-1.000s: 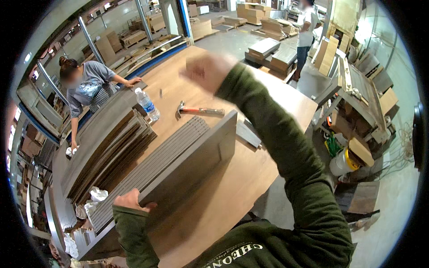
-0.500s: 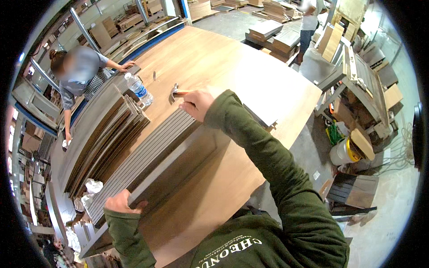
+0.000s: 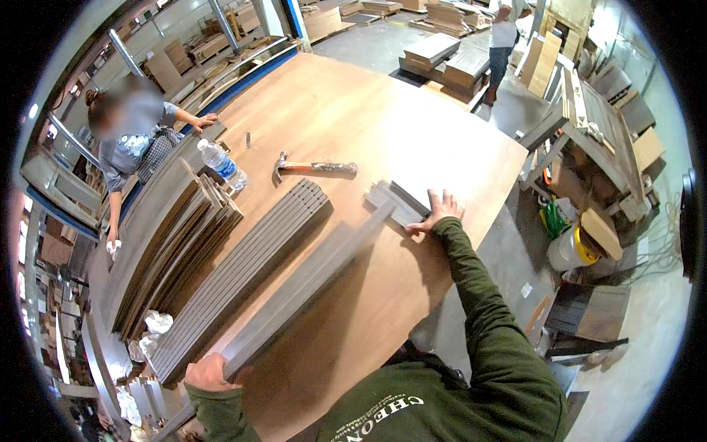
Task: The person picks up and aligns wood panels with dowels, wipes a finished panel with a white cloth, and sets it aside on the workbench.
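Note:
My left hand (image 3: pixel 210 373) is closed round the near end of a long grey wooden board (image 3: pixel 294 291), which slants away across the table. Its far end looks blurred and reaches the short grey boards (image 3: pixel 392 205). On these short pieces my right hand (image 3: pixel 440 214) rests with thumb and fingers spread apart. Left of the long board lies a row of narrow grey strips (image 3: pixel 243 272), side by side. Beyond their far end a claw hammer (image 3: pixel 315 168) with a wooden handle lies flat, touched by neither hand.
A water bottle (image 3: pixel 222 165) stands beside stacked curved-looking panels (image 3: pixel 173 236) at left. Across the table, a co-worker (image 3: pixel 136 136) leans on a grey board, one hand holding something white. Crumpled white wrapping (image 3: pixel 156 324) lies by the strips. A white bucket (image 3: pixel 571 249) stands right of the table (image 3: pixel 317 96).
My right hand has moved from beside the hammer's handle rightward onto the short boards, leaving the hammer lying. The board in my left hand has tipped lower and away from the strips.

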Demonstrator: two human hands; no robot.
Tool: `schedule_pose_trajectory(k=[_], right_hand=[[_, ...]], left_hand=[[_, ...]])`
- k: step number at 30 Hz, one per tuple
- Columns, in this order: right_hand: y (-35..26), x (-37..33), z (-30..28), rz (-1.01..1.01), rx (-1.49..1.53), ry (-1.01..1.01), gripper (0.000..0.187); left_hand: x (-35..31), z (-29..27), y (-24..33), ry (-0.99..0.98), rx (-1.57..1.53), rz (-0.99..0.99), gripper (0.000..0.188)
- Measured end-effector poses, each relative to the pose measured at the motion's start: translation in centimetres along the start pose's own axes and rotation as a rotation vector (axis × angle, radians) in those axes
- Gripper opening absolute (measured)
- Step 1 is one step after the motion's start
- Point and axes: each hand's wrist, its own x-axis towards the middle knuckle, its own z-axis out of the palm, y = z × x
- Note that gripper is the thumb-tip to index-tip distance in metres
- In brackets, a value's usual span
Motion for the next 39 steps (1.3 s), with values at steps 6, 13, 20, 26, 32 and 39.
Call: schedule_pose_trajectory(k=[6, 13, 20, 26, 32, 39], right_hand=[[-4.8, 1.0, 1.6, -0.152, 0.093, -0.045, 0.111], [-7.5, -4.1, -6.1, -0.833, 1.338, -0.436, 0.069], [-11.6, -7.0, -0.1, -0.799, 1.358, -0.147, 0.068], [-13.5, -16.2, -15.3, -1.055, 1.205, -0.202, 0.057], [-8.7, -12.7, -6.8, -0.795, 1.682, 0.033, 0.071], [-11.2, -11.2, 4.4, -0.668, 1.258, -0.187, 0.068]], left_hand=[[1.1, 0.3, -1.3, -0.18, -0.046, -0.17, 0.06], [2.9, 0.4, -2.9, -0.225, -0.034, -0.208, 0.064], [2.5, 0.6, -6.8, -0.269, -0.214, -0.149, 0.063], [6.1, -12.3, -0.9, 0.04, -0.36, -0.238, 0.054], [5.3, 2.1, 4.4, 0.209, 0.136, -0.025, 0.067], [6.3, 1.3, 4.7, 0.206, 0.027, 0.041, 0.057]])
